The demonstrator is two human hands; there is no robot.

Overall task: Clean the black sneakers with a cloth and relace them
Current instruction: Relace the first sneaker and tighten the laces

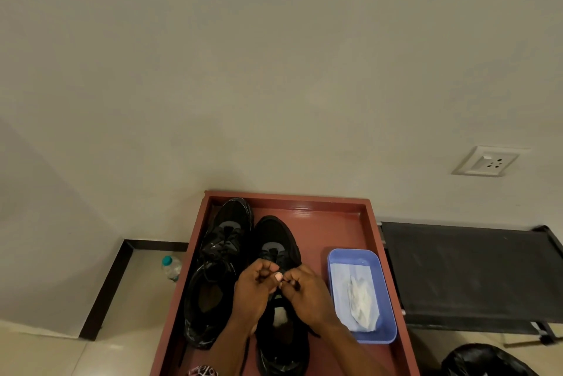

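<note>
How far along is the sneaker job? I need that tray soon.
Wiping looks over: the cloth lies in the blue tub. Left sneaker appears laced. Left hand and right hand pinch lace on the right sneaker, so finishing that lacing remains.

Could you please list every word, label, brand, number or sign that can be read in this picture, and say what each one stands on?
None can be read.
water bottle: its label is too small and blurred to read.
wall socket: only holes and a switch show, no lettering.
black sneakers, left sneaker and right sneaker: no brand mark can be made out.
blue tub and the cloth in it: no print visible.
</note>
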